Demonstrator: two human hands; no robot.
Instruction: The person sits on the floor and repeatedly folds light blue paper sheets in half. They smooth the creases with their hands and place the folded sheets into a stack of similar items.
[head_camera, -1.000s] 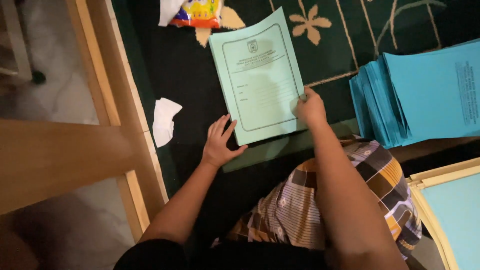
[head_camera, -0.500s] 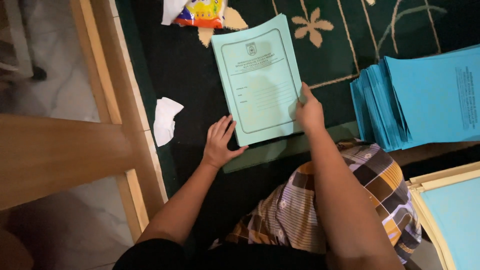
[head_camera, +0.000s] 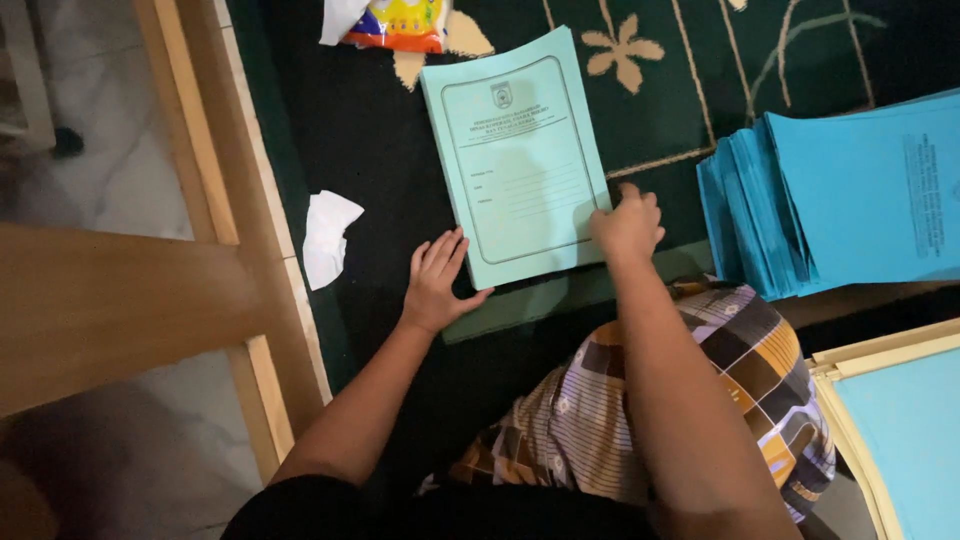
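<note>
The left hand (head_camera: 437, 285) lies flat and open on the dark green carpet (head_camera: 340, 130), fingertips touching the near left corner of a pale green folder (head_camera: 515, 155). The right hand (head_camera: 627, 225) is curled over the folder's near right corner, pinching or pressing its edge; whether the fingers close fully around it cannot be told. The folder lies on the carpet in front of the person's knees, a little askew, its far end near a colourful snack packet (head_camera: 400, 22).

To handle it well, the left hand should hold its corner steady while the right works the edge, so the sheets stay squared.

The folder is thin card with a printed border, a crest and ruled lines. A fanned stack of blue folders (head_camera: 850, 190) sits toward the carpet's right edge, a crumpled tissue (head_camera: 327, 235) toward its left.
</note>
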